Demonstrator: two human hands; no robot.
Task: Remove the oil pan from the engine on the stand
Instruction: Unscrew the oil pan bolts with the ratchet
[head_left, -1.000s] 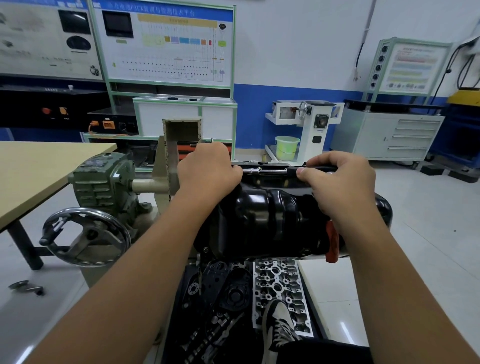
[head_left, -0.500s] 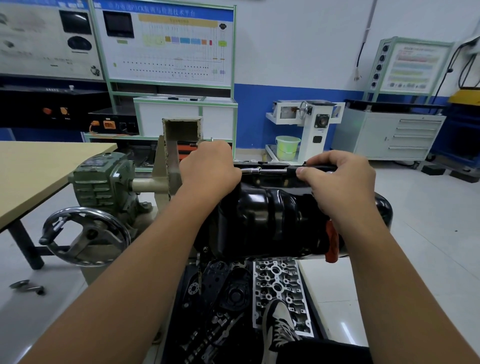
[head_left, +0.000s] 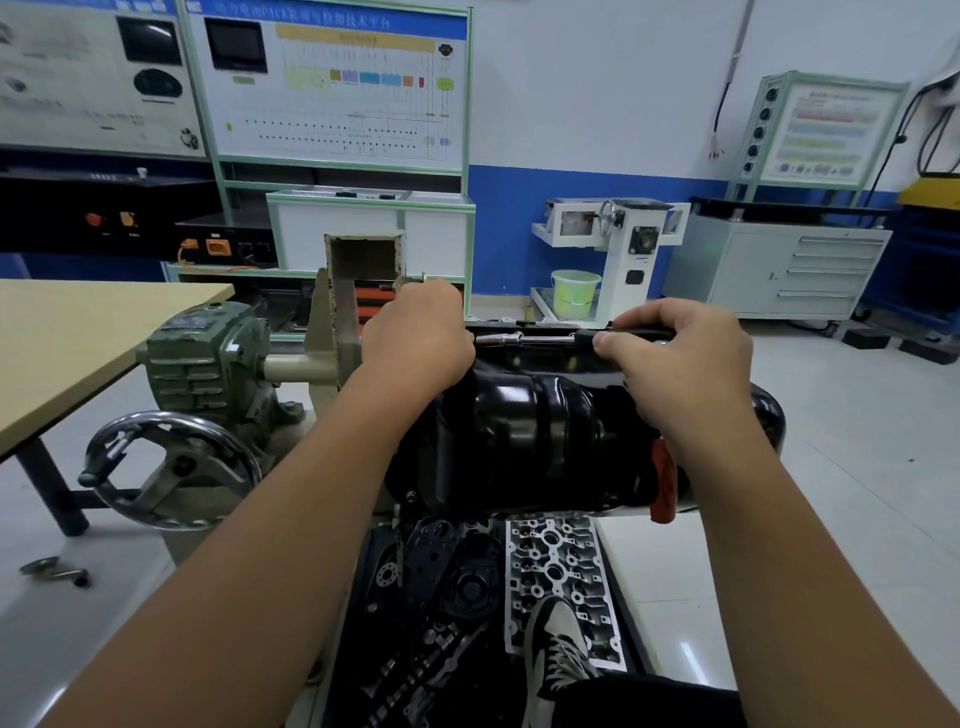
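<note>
The glossy black oil pan sits on top of the engine, which is held on the stand in front of me. A ratchet wrench lies level along the pan's far edge. My right hand is closed around its black handle. At the wrench's head end my left hand is closed, covering the head and whatever it sits on. A red part shows at the pan's right side below my right wrist.
The stand's green gearbox and chrome handwheel are to the left. A wooden table stands further left. A cylinder head and black engine parts lie in the tray below, beside my shoe. Loose metal pieces lie on the floor.
My left hand has lifted very slightly at the wrench head. The wrench, right hand and pan stay in place.
</note>
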